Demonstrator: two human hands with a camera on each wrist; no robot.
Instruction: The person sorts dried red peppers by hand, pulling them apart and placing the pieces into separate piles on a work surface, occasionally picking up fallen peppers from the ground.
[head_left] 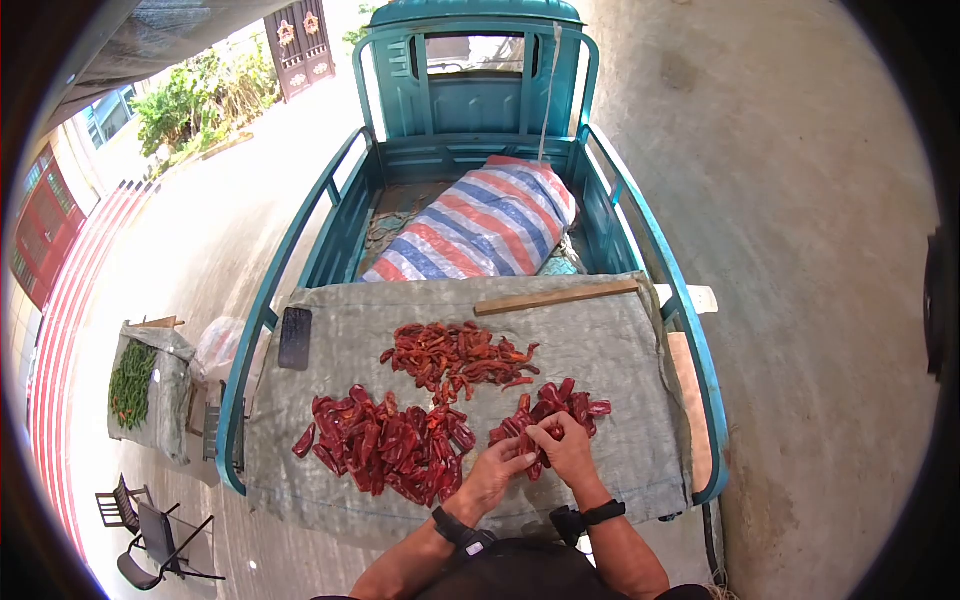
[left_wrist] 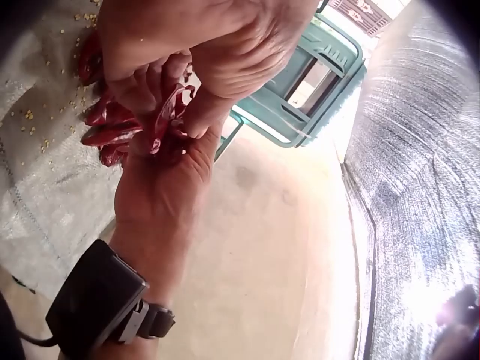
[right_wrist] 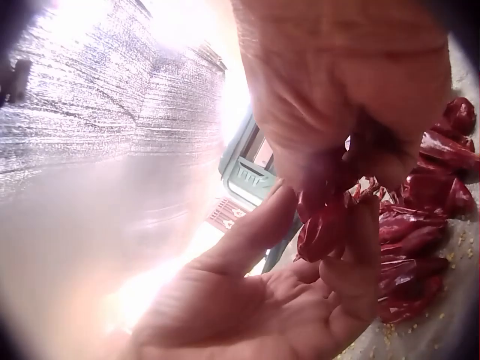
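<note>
My left hand (head_left: pixel 490 476) and right hand (head_left: pixel 568 452) meet over a small pile of dark red dried chili peppers (head_left: pixel 570 400). Between them is one wrinkled dried chili pepper (right_wrist: pixel 322 232), pinched by the fingers of both hands and partly covered by them. In the left wrist view the same pepper shows as a split-looking, glossy red strip. To the left lies a larger heap of dark red chili peppers (head_left: pixel 375 445). Farther back is a heap of smaller, brighter red pieces (head_left: pixel 450 355).
A grey cloth (head_left: pixel 590 340) covers the work surface, with pale seeds (left_wrist: pixel 45 142) scattered on it. A wooden stick (head_left: pixel 555 297) and a dark flat slab (head_left: pixel 295 338) lie along its far side. Beyond are a striped sack (head_left: pixel 480 225) and blue-green cart rails (head_left: pixel 655 235).
</note>
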